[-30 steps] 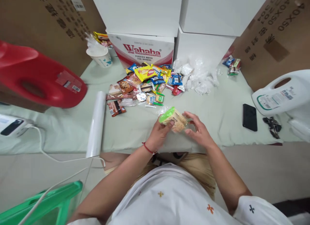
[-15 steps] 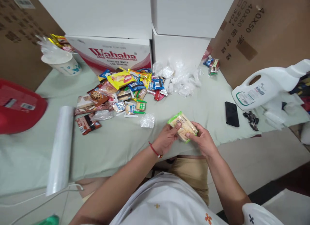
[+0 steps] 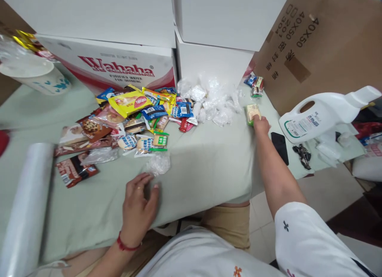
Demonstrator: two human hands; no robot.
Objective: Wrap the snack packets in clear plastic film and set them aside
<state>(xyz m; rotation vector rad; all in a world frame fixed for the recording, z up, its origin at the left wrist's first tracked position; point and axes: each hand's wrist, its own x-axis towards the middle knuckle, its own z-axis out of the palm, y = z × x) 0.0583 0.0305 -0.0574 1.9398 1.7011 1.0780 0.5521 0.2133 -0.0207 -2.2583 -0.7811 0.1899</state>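
Observation:
My right hand (image 3: 262, 125) reaches out to the right side of the table and grips a cracker packet (image 3: 252, 113) with green ends. Just beyond that packet lies a small cluster of wrapped snacks (image 3: 257, 85). My left hand (image 3: 139, 201) hovers over or rests on the cloth with its fingers apart, holding nothing. Its fingertips are close to a crumpled clear plastic wrapper (image 3: 158, 164); whether they touch it I cannot tell. Beyond it spreads a pile of packaged snacks (image 3: 131, 121), with a yellow packet (image 3: 128, 103) on top.
Clear plastic bags (image 3: 219, 100) lie bunched against white boxes (image 3: 211, 60). On the right are a white detergent bottle (image 3: 313, 112), a black phone (image 3: 279, 147) and a dark crumpled item (image 3: 302, 155). A plastic film roll (image 3: 30, 205) and a paper cup (image 3: 38, 80) are on the left.
Both hands held the cracker packet before. My left hand has let go and moved left toward the clear wrapper; my right hand has carried the packet forward and right. The camera view has shifted.

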